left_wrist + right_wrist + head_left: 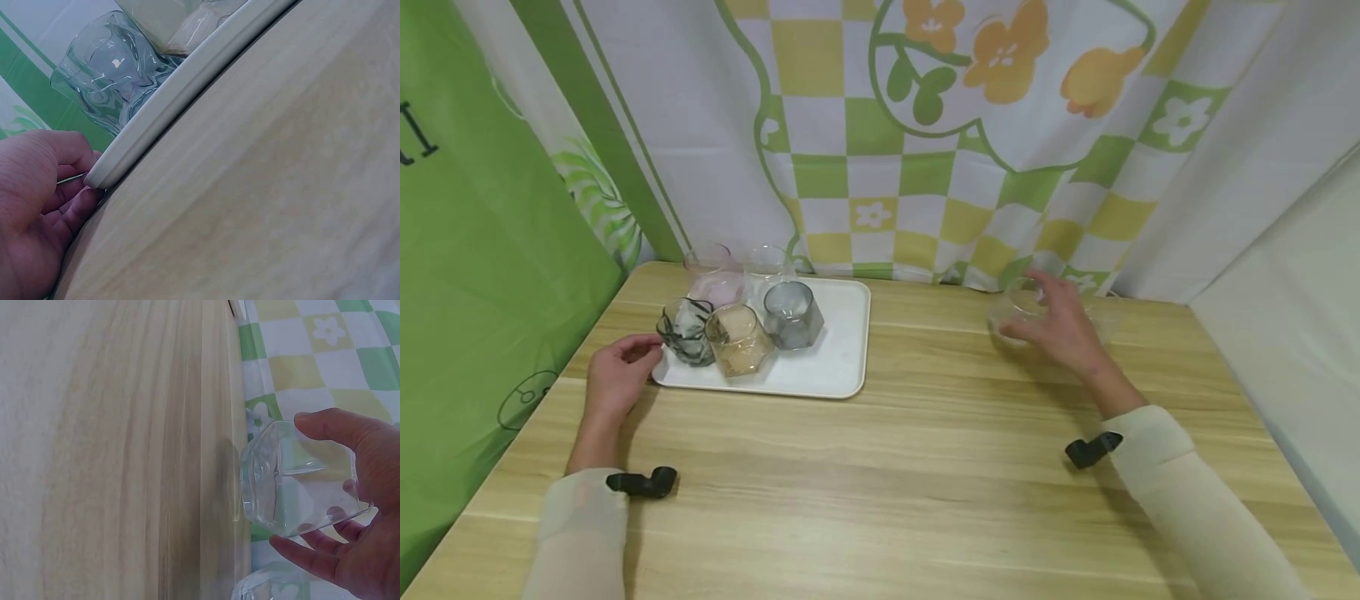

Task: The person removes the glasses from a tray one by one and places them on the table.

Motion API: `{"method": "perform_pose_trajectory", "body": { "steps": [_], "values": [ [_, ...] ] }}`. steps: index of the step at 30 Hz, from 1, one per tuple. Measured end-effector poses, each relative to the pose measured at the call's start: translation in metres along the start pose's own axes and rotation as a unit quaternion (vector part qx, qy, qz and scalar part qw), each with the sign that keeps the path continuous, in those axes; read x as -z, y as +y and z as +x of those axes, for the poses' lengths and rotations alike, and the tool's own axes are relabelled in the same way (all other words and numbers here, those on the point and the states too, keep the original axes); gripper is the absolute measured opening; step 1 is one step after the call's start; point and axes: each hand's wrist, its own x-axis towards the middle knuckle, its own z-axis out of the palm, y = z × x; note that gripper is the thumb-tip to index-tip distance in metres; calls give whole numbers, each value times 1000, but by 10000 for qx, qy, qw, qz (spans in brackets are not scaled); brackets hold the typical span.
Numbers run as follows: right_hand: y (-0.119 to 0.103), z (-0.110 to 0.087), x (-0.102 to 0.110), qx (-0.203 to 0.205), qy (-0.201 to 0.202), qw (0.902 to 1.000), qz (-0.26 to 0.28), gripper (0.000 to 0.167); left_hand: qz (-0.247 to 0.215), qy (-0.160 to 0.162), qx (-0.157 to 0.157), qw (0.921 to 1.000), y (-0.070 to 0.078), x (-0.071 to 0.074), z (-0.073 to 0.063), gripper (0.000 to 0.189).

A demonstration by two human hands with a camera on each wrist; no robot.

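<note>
At the left, my left hand [615, 379] pinches the near left corner of a white tray [842, 333], thumb and fingers at its rim. Near that corner on the tray stands a wavy dark-tinted glass [115, 69]. An amber glass [741, 346] and a grey glass [793, 317] stand beside it, with a pinkish glass [718, 283] and a clear glass [767, 265] behind. Far to the right, my right hand [1063, 325] has its thumb and fingers around the sides of an upright clear faceted glass [306, 481]. The palm hides part of that glass in the head view.
Another clear glass [259, 589] stands beside the one in my right hand, partly out of frame. A checked, flowered curtain [910, 200] hangs along the back edge of the wooden table [880, 483]. Green fabric [490, 275] hangs at the left.
</note>
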Motion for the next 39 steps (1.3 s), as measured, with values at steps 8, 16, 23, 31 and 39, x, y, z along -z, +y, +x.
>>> {"method": "perform_pose_trajectory", "body": {
  "steps": [8,16,23,31,39],
  "values": [
    [12,-1,4,71,55,10000,-23,92,-34,-45,-62,10000,-1,-2,-1,33],
    [18,-2,11,-36,60,10000,-24,92,47,-63,-13,10000,-1,-1,-2,34],
    [20,-2,11,-99,84,9999,-40,93,62,-58,-6,10000,1,-1,-2,33],
    [21,0,8,-113,49,9999,-81,95,48,17,4,10000,0,-1,0,32],
    [19,1,6,-133,27,9998,-111,93,33,83,-44,10000,-1,0,0,31]
  ]
}}
